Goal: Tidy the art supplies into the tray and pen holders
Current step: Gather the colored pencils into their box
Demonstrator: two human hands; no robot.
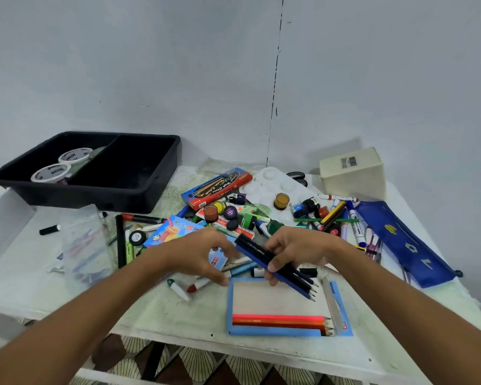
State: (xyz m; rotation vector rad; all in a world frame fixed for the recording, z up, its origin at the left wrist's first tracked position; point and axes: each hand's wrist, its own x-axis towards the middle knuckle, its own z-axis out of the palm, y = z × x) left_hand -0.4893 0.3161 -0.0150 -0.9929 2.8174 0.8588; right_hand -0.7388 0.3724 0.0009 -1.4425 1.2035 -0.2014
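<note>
From the head camera, the right hand [295,252] is gripping a bundle of dark pencils [278,266], its fingers [272,276] curled round the shafts and the thumb pressing from the near side. The bundle is slanting from 10 o'clock to 4 o'clock, with the sharpened tips pointing down-right over an open blue pencil box [286,333]. In that box, a few red and orange pencils [281,321] are lying flat along the near wall.

The left hand [197,254] is hovering just to the 9 o'clock side of the bundle, its fingers loosely spread and curved, holding nothing; whether the fingertips are touching the pencil ends cannot be told because of blur.

At 10 o'clock on the white desk [25,290], a black two-compartment tray [139,195] is sitting with two white-lidded tubs [61,165] in its left compartment. Toward 12 o'clock a heap of paint pots, markers and crayon boxes is lying scattered, with a red paint box [217,187] at its far edge. At 2 o'clock a cream box [356,173] is standing near the wall, and a blue pencil pouch [403,240] is lying beside it, toward 3 o'clock.
</note>
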